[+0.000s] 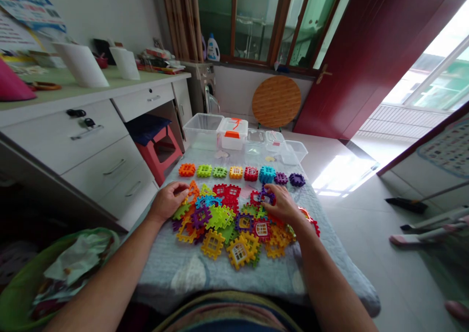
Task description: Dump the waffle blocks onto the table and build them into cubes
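Observation:
A loose pile of colourful interlocking plastic building pieces, among them a yellow window piece (pixel 212 244), lies on the cloth-covered table. At the pile's left edge my left hand (pixel 169 201) is closed, its fingertips at an orange building piece (pixel 193 190). Its thumb partly hides the grip. My right hand (pixel 283 204) pinches a purple building piece (pixel 268 196) at the pile's right side, thumb below and fingers above. Behind the pile stands a row of small assembled blocks, from an orange block (pixel 186 170) on the left to a dark purple block (pixel 297 179) on the right.
Clear plastic bins (pixel 203 129) and a lidded box with an orange latch (pixel 232 134) stand at the table's far end. To the left are a pink stool (pixel 161 151), a desk with drawers (pixel 98 136) and a green basket (pixel 18 293). A red door (pixel 351 53) is at right.

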Tool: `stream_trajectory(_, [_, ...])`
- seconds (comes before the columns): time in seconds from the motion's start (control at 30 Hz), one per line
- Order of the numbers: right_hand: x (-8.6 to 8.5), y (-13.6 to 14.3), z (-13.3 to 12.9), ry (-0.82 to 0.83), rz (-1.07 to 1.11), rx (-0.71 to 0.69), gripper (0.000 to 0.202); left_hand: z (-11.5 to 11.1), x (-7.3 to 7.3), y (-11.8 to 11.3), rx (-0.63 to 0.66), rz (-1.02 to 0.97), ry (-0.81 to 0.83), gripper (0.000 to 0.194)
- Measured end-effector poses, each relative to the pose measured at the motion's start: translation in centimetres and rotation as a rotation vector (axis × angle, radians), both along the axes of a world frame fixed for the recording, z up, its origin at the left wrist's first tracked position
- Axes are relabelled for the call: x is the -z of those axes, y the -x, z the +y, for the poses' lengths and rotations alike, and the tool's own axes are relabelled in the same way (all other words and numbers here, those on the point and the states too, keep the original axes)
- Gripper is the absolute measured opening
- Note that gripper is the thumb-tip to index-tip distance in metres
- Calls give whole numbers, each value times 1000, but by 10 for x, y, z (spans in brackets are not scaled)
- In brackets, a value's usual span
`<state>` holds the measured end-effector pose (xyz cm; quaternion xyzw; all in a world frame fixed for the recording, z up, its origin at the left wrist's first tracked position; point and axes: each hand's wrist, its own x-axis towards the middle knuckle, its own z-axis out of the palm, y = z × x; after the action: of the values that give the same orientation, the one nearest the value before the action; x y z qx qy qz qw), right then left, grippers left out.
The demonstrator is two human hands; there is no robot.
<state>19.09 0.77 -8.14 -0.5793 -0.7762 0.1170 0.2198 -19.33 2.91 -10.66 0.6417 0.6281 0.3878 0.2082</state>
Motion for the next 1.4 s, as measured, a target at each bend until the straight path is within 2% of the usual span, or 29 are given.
stream_trajectory(0.23, [9,-4,3,-43,109,-4,54,0,2,1,4,-3,3,34])
stream_trajectory(0.3, [6,-4,3,-56,102,-10,49,0,1,0,5,-7,7,34])
stream_trajectory(0.37, [-3,0,-2,-69,101,-33,39,-1,0,0,9,-11,12,33])
stream_trajectory(0.43, [-18,9,-11,-47,109,-126,27,-1,1,0,10,-11,13,33])
stream_trajectory(0.47, [-25,15,-16,-6,112,-233,24,0,2,0,10,-9,11,33])
stream_trajectory(0.53, [-36,29,-28,97,87,-443,30,1,4,2,9,1,3,33])
stream_trajectory(0.6, [-40,40,-37,152,32,-562,40,2,8,3,11,11,-3,33])
stream_trajectory(0.7, [-37,48,-42,172,-8,-572,39,4,13,5,18,19,-3,33])
stream_trajectory(0.83, [-30,46,-39,143,24,-556,14,5,12,5,8,24,-4,33])
stream_trajectory(0.9, [-28,46,-37,130,89,-549,8,3,10,4,7,25,-1,32])
stream_trajectory(1.0, [-24,44,-34,124,233,-491,15,1,5,1,3,18,-2,31])
stream_trajectory(1.07, [-18,41,-29,112,353,-391,14,0,2,-1,-1,15,-3,31])
stream_trajectory(1.13, [-10,34,-22,98,500,-224,12,-1,0,-2,-1,14,1,31])
stream_trajectory(1.23, [1,20,-10,59,689,48,29,-1,-1,-2,-2,10,12,32])
stream_trajectory(1.3, [6,10,-2,3,725,157,36,-1,0,-1,-4,10,17,32])
stream_trajectory(1.4, [11,2,5,-53,659,231,35,1,3,0,-8,8,11,31])
